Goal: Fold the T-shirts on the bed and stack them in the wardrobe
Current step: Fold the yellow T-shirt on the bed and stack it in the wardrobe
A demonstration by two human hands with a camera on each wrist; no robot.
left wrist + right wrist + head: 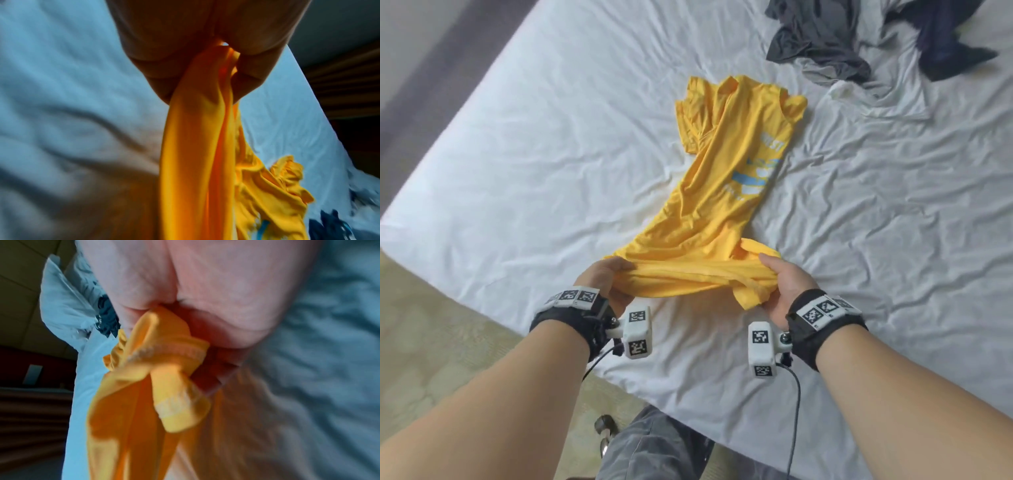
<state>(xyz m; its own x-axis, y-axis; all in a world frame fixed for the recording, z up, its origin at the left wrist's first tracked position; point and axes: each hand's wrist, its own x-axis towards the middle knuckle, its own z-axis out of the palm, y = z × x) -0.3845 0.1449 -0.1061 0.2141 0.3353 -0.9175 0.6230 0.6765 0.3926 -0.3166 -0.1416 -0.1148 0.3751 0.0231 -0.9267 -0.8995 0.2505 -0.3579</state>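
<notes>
A yellow T-shirt (726,178) with a blue and white print lies lengthwise on the white bed (551,154), collar end far from me. Its hem is lifted off the sheet near the bed's front edge. My left hand (607,277) grips the hem's left corner, and my right hand (779,284) grips its right corner. In the left wrist view the yellow T-shirt (195,146) is bunched inside my left hand (197,53). In the right wrist view the yellow T-shirt (164,378), its stitched hem showing, hangs from my right hand (205,296).
A heap of dark grey and navy clothes (859,37) lies at the bed's far right. The sheet is wrinkled all over. Beige carpet (441,342) runs along the bed's left edge, and my grey trouser leg (654,452) stands at the near edge.
</notes>
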